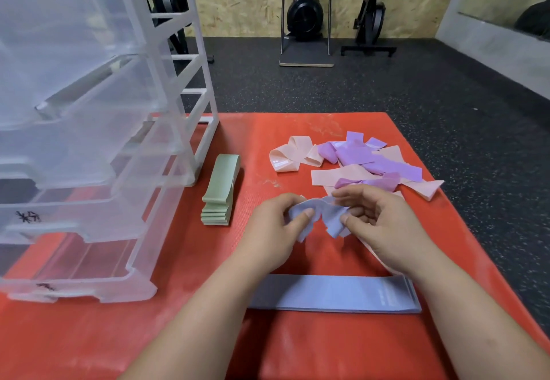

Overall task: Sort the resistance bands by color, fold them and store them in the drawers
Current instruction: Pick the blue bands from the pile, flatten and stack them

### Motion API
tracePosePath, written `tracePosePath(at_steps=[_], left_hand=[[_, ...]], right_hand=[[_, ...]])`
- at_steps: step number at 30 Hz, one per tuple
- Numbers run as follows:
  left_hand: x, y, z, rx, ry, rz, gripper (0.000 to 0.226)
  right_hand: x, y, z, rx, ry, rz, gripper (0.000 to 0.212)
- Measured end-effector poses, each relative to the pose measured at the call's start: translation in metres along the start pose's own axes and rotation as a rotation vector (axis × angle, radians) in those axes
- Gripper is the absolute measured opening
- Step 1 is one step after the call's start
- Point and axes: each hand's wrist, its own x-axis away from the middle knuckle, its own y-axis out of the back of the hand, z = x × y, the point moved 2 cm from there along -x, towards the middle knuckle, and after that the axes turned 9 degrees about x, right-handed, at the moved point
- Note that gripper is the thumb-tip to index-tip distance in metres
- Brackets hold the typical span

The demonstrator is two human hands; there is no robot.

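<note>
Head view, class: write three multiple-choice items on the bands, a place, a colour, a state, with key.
1. The folded sage-green rubber bands lie: A on the red mat beside the clear plastic drawer unit; B in a drawer; C on the floor.
2. The loose band pile is: A green, blue; B pink, purple; C black.
3. The crumpled pale blue band is: A lying flat; B pinched by both hands; C stored.
Key: A, they lie by the unit; B, those colours show; B, left hand and right hand pinch it.
</note>
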Motion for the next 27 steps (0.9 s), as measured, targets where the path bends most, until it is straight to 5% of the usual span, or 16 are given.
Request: tracePosePath(at_steps=[12,19,23,27], left_hand=[[0.003,0.014,-0.003,0.073,0.092,-0.021,0.03],[0.006,0.014,-0.006,-0.012,0.058,-0.015,0.021],[0.005,0.016,0.002,-0.125,0.018,-0.067,0.004],[0.005,0.01,-0.007,-0.144,-0.115,-0.01,0.034]], right_hand=[[0.001,0.007,0.003,0.085,-0.014,0.021,0.045],[0.002,0.005,0.011,0.127,0.025,0.001,0.026],[0.004,0.004,0.02,0.225,0.134,-0.09,0.047],[0.004,0.0,0.033,0.166,0.21,-0.112,0.054]])
